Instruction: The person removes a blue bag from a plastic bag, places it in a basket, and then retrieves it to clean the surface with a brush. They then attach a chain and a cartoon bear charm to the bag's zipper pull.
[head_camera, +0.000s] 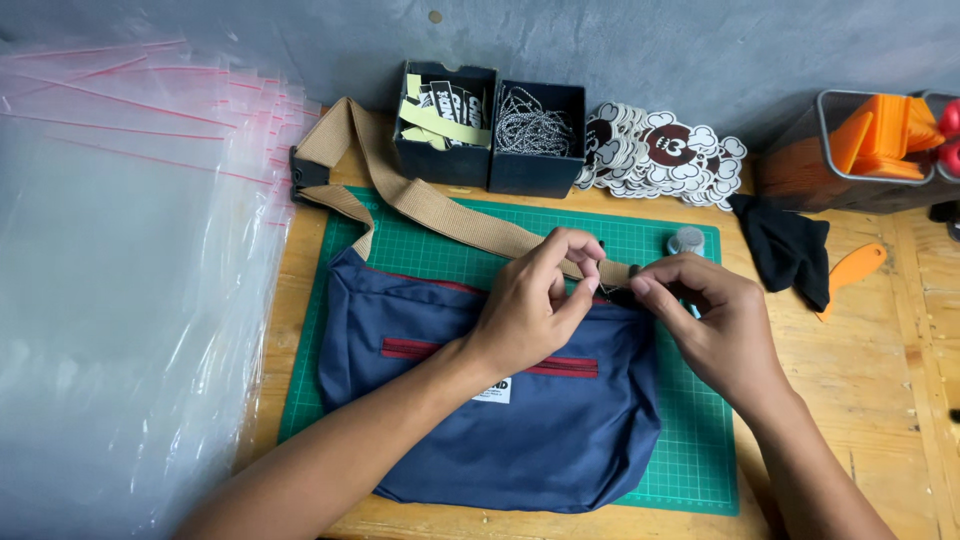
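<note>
Head view, bag: a navy blue shoulder bag with a red zip line lies flat on a green cutting mat on the wooden table.
Strap: the tan webbing strap runs from the bag's upper left corner, loops past the boxes and comes back to its upper right corner.
Left hand: the left hand pinches something small at the bag's top right edge; what it is cannot be told.
Right hand: the right hand meets it there, fingertips closed on the same spot.
Surroundings: two dark boxes, a pile of stickers, clear zip bags at left.
</note>
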